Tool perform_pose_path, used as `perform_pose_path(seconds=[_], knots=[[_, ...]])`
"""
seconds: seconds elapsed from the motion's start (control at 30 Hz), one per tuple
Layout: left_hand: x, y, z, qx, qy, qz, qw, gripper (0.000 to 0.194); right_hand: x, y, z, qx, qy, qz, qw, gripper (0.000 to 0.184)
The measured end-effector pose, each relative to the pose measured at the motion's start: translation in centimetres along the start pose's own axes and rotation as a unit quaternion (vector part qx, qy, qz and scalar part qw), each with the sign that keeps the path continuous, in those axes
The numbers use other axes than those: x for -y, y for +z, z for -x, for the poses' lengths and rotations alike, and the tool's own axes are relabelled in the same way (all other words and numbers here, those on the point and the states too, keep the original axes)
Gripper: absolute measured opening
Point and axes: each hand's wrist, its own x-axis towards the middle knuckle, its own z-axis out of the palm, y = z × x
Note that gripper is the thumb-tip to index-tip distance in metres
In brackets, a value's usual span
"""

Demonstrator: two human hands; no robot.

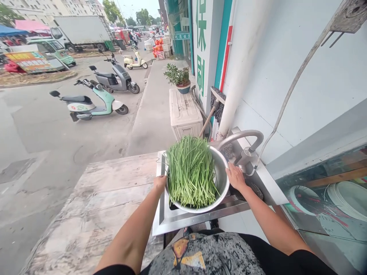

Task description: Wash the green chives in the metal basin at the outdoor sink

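Left of the grip stands a weathered wooden table, its near edge close beside the left forearm. Beneath the grip lies a stainless steel sink, its front rim toward the wearer. Between the two hands, over the sink, is a metal bowl; whether its base bears on the steel or hangs free cannot be determined. Within the bowl, nearer the left hand than the right, a dense bundle of green stalks rises above the rim, pale ends toward the wearer, darker lengths pointing away. Beyond the right hand, a curved tap arches close to the bowl's far right side. Grip condition: the left hand pinches the left rim, fingers largely hidden; the right hand clasps the opposite rim. Assessment: the hold is roughly opposed and appears adequate, but the load looks biased leftward, so that side ought to bear more firmly. Good practice would be to raise both sides evenly, give the tap room, and avoid tipping toward the wearer, where loose ends lie close to the front rim.
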Motion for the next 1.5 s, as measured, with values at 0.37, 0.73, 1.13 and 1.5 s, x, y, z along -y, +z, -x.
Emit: perform_pose_path(seconds=[0.37,0.73,1.13,1.5], knots=[[-1.6,-2.5,0.9,0.087,0.033,0.022,0.995,0.026,1.9,-0.1,-1.6,0.176,0.096,0.075,0.977,0.085],[-2.2,-2.5,2.5,0.066,0.015,0.063,0.996,0.036,2.2,-0.1,-2.0,0.215,0.123,0.070,0.966,0.088],[-1.1,-1.5,4.0,0.021,-0.004,0.044,0.999,0.036,1.6,0.8,-1.1,0.121,0.089,0.024,0.988,0.064],[1.4,-2.2,5.4,0.047,-0.031,-0.004,0.998,0.019,3.1,0.4,-4.1,0.168,0.103,0.001,0.980,0.032]])
